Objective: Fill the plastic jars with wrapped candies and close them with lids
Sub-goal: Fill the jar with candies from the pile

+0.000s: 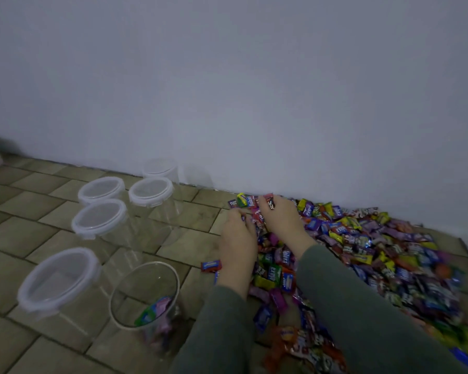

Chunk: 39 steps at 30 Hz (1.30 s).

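Clear plastic open jar [145,295] stands at seven o'clock of the wrapped candy pile [376,252], where left hand [237,245] and right hand [283,217] each grasp candies.

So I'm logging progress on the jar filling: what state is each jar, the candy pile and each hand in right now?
Open jar: upright, no lid, a few candies at the bottom.
Nearest lidded jar: lid on, looks empty.
Three lidded jars behind: lids on, look empty.
Farthest jar: by the wall, too blurred to judge.
Candy pile: spread loose on the floor.
Left hand: fingers curled into the candies.
Right hand: pinching candies.
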Tool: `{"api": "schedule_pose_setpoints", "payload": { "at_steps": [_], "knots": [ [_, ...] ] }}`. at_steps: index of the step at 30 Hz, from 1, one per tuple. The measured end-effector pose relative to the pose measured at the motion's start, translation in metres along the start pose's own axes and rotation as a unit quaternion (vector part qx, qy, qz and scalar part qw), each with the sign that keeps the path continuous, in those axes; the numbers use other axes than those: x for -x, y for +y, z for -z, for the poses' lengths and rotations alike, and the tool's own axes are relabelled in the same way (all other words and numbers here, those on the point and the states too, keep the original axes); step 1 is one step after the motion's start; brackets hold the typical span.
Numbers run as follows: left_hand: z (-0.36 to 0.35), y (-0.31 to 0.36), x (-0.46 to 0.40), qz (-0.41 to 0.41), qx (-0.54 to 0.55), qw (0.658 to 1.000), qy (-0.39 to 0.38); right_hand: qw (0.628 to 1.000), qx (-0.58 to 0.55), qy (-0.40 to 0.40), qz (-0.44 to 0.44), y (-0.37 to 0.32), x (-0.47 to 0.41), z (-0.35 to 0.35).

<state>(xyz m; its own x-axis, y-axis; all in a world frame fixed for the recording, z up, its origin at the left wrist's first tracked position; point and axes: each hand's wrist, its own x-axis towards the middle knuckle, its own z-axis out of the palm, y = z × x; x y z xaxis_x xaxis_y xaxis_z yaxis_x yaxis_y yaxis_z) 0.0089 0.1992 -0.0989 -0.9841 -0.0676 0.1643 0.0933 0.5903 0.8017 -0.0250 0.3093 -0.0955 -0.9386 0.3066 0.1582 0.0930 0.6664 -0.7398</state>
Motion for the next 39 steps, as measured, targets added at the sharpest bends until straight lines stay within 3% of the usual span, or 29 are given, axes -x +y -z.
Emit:
{"api": "schedule_pose_setpoints", "payload": {
  "at_steps": [10, 16, 29, 35, 39],
  "knots": [
    [0.050, 0.039, 0.033, -0.104, 0.066, 0.992, -0.026, 0.958, -0.201, 0.154, -0.134, -0.029, 0.076, 0.032],
    [0.092, 0.044, 0.047, -0.144, 0.145, 0.977, -0.051, 0.821, -0.507, 0.148, -0.214, -0.063, 0.116, 0.032],
    [0.186, -0.019, 0.045, -0.122, 0.248, 0.959, -0.063, 0.740, -0.622, 0.155, -0.206, -0.148, 0.169, -0.010],
    [0.203, -0.042, 0.038, -0.085, 0.284, 0.952, -0.073, 0.738, -0.617, 0.189, -0.195, -0.178, 0.170, -0.046],
    [0.203, -0.050, 0.036, -0.105, 0.291, 0.946, -0.093, 0.751, -0.590, 0.231, -0.186, -0.183, 0.173, -0.064]
  ]
}}
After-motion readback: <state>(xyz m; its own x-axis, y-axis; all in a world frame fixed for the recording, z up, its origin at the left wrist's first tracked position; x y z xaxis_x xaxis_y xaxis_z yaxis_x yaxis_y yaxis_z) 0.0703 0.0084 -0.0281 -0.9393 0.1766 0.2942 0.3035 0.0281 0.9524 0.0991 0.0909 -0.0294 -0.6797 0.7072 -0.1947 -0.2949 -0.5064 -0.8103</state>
